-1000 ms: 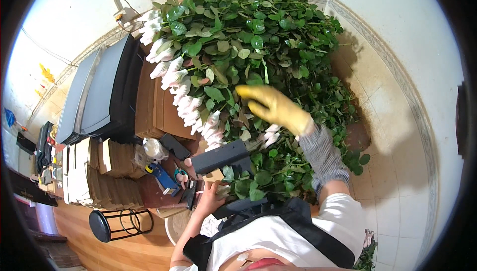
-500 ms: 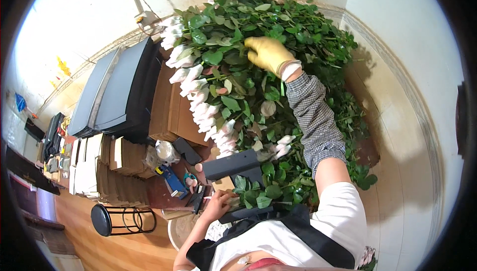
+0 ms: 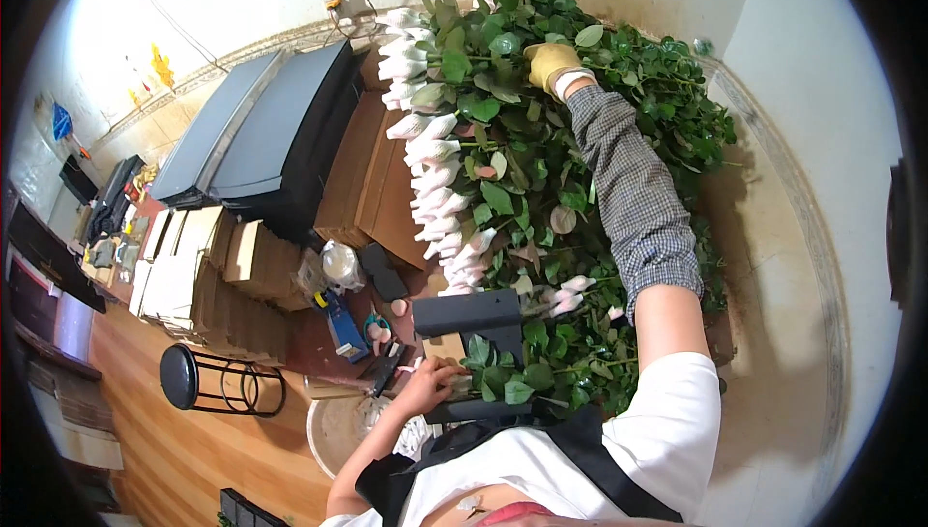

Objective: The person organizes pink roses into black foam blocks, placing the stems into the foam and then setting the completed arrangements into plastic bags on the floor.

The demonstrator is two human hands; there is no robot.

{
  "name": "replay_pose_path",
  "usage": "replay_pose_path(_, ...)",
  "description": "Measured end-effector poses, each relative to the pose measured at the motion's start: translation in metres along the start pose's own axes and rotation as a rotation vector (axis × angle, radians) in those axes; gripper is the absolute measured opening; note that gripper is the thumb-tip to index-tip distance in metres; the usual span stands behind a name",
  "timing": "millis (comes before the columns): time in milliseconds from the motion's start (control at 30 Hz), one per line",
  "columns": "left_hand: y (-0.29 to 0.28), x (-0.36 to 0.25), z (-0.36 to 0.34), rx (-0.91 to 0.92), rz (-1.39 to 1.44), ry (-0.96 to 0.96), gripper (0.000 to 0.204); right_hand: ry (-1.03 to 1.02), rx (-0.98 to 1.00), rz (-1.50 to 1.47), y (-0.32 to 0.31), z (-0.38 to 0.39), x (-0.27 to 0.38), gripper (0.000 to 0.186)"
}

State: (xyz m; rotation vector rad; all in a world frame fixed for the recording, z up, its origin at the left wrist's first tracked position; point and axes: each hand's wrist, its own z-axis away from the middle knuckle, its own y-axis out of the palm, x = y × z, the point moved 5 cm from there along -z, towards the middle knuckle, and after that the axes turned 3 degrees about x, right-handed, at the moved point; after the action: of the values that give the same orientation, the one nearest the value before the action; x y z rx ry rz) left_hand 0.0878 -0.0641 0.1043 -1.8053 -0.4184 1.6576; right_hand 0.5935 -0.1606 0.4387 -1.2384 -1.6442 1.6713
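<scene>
My right hand (image 3: 553, 67), in a yellow glove with a checked sleeve above it, reaches to the far part of a big pile of roses (image 3: 522, 121). Its fingers curl down among the leaves; whatever they grip is hidden there. White net-sleeved rose heads (image 3: 433, 174) line the pile's left side. Close to me, my bare left hand (image 3: 432, 385) rests with bent fingers at the left end of a dark stand (image 3: 467, 312). Leaves cover part of those fingertips, so their hold cannot be made out. Leafy stems (image 3: 522, 377) and a few sleeved heads (image 3: 568, 297) lie beside the stand.
Cardboard sheets (image 3: 362, 164) and a strapped dark stack (image 3: 275, 131) stand left of the roses. Folded cartons (image 3: 193, 256), a blue box (image 3: 343, 329) and scissors (image 3: 377, 327) are nearer. A black stool (image 3: 179, 377) and a white bin (image 3: 324, 430) stand on the floor.
My right hand has moved farther out over the pile, and its fingers have sunk into the leaves. The view has shifted a little. My left hand stays at the stand.
</scene>
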Motion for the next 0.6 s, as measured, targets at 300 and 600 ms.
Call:
replay_pose_path(300, 0.008, 0.013, 0.002, 0.006, -0.001, -0.009, 0.052, -0.308, -0.852, -0.188, -0.068, 0.116, 0.026, 0.022)
replay_pose_path(600, 0.007, 0.012, 0.004, -0.085, 0.099, -0.044, 0.048, -0.434, 0.221, -0.291, 0.023, 0.319, 0.052, 0.026)
